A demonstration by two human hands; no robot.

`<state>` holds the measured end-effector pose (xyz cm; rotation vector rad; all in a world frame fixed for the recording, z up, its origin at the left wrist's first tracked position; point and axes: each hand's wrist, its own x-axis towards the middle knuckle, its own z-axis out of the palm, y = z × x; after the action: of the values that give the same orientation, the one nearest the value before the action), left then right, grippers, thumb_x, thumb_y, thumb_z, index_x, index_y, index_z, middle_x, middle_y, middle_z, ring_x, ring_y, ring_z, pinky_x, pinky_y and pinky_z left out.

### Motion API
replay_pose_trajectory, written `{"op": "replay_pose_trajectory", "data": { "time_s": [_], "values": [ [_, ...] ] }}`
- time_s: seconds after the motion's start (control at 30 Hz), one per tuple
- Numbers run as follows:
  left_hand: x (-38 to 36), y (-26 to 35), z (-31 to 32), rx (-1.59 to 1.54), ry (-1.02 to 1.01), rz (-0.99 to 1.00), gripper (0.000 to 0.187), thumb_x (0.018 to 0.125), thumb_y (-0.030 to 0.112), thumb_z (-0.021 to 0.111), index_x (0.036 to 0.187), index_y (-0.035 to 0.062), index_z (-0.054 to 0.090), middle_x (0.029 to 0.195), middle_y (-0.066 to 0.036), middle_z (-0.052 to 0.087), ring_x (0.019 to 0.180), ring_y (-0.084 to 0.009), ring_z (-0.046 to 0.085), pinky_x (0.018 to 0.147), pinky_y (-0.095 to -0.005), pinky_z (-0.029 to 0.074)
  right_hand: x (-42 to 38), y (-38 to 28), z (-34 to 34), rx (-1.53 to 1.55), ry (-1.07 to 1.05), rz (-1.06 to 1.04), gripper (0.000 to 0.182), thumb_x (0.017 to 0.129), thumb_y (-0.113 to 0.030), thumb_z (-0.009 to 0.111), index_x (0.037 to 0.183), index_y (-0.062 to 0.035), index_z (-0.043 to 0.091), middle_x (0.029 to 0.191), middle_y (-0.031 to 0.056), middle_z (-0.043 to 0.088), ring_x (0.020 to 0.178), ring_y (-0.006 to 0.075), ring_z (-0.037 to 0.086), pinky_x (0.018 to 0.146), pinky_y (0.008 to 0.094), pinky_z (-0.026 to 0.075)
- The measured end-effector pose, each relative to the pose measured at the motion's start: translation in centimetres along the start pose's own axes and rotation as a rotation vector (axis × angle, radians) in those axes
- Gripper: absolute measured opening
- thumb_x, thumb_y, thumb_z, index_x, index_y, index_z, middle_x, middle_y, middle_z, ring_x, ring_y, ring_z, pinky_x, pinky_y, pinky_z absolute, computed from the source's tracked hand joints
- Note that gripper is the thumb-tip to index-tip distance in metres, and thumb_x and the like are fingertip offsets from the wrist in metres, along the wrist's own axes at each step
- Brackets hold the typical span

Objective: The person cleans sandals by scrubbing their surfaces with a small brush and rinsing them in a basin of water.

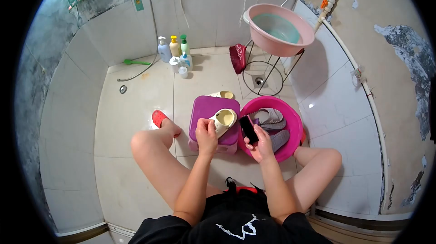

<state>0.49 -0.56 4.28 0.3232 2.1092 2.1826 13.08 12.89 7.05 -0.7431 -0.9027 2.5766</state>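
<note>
My left hand (206, 136) is closed round the near end of a cream clog (225, 119), which lies over a purple stool (204, 110). My right hand (259, 143) grips a dark-bristled brush (248, 129) above the left rim of a bright pink basin (297, 128). Grey shoes (280, 139) lie in that basin. A second cream clog (223, 94) shows just behind the stool.
Several pump bottles (164, 49) stand by the back wall, near a green brush (136, 62) and a shower hose. At the back right, a pale pink basin (304, 23) rests on a metal stand (259, 93) over a drain, beside a dark red slipper (237, 58).
</note>
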Motion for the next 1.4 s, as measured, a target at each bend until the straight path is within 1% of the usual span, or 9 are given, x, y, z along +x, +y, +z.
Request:
{"op": "replay_pose_trajectory", "data": {
  "time_s": [0.23,0.3,0.57,0.63,0.77,0.9,0.97,1.2,1.4],
  "values": [
    [0.1,1.1,-0.5,-0.079,0.064,-0.038,0.012,0.089,0.01,0.063,0.082,-0.0006,0.06,0.068,-0.001,0.058,0.059,-0.0052,0.051,0.055,-0.0202,0.042,-0.4,-1.5,-0.1,0.096,-0.021,0.029,0.02,0.094,-0.028,0.054,0.101,-0.0097,0.058,0.087,0.0042,0.059,0.064,0.0164,0.055,0.044,0.0243,0.038],
    [-0.5,1.0,0.0,0.059,-0.026,0.024,0.012,0.086,0.009,0.066,0.08,-0.001,0.062,0.07,0.001,0.06,0.062,-0.0043,0.052,0.057,-0.0193,0.042,-0.3,-1.3,0.0,0.104,-0.03,0.032,0.021,0.095,-0.028,0.053,0.103,-0.0089,0.058,0.088,0.0046,0.059,0.064,0.0164,0.055,0.044,0.0242,0.038],
    [-1.6,-0.3,1.4,-0.205,-0.118,-0.23,0.008,0.083,0.006,0.069,0.079,0.0008,0.065,0.071,0.002,0.059,0.064,-0.0048,0.052,0.058,-0.0186,0.042,-0.5,-0.7,0.1,0.157,-0.078,0.115,0.026,0.096,-0.029,0.049,0.107,-0.0066,0.056,0.092,0.0064,0.06,0.065,0.0164,0.054,0.046,0.0235,0.038],
    [-1.7,-0.1,1.2,-0.147,-0.136,-0.207,0.009,0.084,0.007,0.068,0.08,0.0002,0.064,0.073,0.002,0.059,0.066,-0.0045,0.051,0.06,-0.0185,0.042,-0.4,-0.4,-0.1,0.173,-0.089,0.142,0.035,0.098,-0.031,0.044,0.118,-0.0036,0.051,0.098,0.0105,0.058,0.066,0.0141,0.05,0.047,0.022,0.038],
    [-1.9,1.0,1.5,0.032,-0.151,-0.168,0.008,0.085,0.006,0.068,0.081,0.0001,0.064,0.076,0.002,0.06,0.069,-0.0051,0.053,0.065,-0.0185,0.042,0.1,-0.4,-0.4,0.195,-0.092,0.167,0.034,0.098,-0.031,0.045,0.116,-0.0035,0.052,0.097,0.0102,0.058,0.066,0.0143,0.051,0.046,0.0221,0.038],
    [-1.9,-0.4,2.1,-0.192,-0.151,-0.065,0.007,0.084,0.005,0.068,0.081,0.0003,0.065,0.077,0.001,0.062,0.07,-0.0058,0.054,0.067,-0.0192,0.043,0.1,-0.6,-1.1,0.134,-0.117,0.137,0.03,0.096,-0.029,0.048,0.111,-0.0036,0.054,0.093,0.0091,0.059,0.065,0.0149,0.053,0.045,0.0225,0.038],
    [-1.8,0.9,2.2,-0.325,-0.128,-0.186,0.003,0.083,-0.001,0.067,0.082,-0.0024,0.065,0.077,-0.002,0.061,0.071,-0.008,0.058,0.067,-0.02,0.047,-0.1,-0.7,-1.5,0.127,-0.107,0.128,0.028,0.096,-0.028,0.049,0.109,-0.0035,0.055,0.092,0.0086,0.059,0.064,0.0152,0.054,0.045,0.0227,0.038],
    [-1.2,0.4,2.6,-0.195,-0.223,-0.135,0.017,0.089,0.006,0.062,0.102,-0.0043,0.066,0.095,-0.008,0.067,0.085,-0.0118,0.062,0.078,-0.0226,0.049,-0.2,-0.9,-2.2,-0.138,-0.063,0.036,0.024,0.094,-0.021,0.053,0.108,-0.0022,0.056,0.083,0.0057,0.059,0.058,0.0126,0.058,0.041,0.0208,0.038],
    [-1.6,0.0,2.7,-0.224,-0.304,-0.169,0.015,0.089,0.005,0.062,0.1,-0.0041,0.065,0.093,-0.006,0.067,0.086,-0.0109,0.06,0.077,-0.022,0.048,-0.4,-0.5,-1.0,-0.3,-0.072,0.042,0.022,0.094,-0.019,0.055,0.106,-0.0013,0.057,0.081,0.0033,0.059,0.057,0.0082,0.056,0.041,0.0184,0.035]
  ]
}}
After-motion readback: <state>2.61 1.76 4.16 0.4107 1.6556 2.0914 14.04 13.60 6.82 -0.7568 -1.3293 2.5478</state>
